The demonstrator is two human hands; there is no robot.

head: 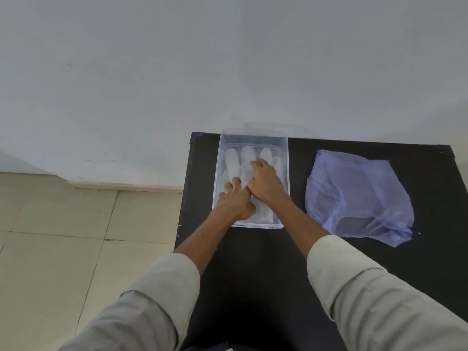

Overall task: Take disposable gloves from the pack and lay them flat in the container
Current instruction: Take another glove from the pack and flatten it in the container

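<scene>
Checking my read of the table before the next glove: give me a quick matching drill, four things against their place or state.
Things:
1. glove
2. container
3. pack
4. left hand

Place or state:
A. crumpled blue plastic, right side of the table
B. clear, on the table's left part
C. pressing down at the near end, beside the right hand
D. whitish, spread out inside the container

Pairs: 1-D, 2-B, 3-A, 4-C
</scene>
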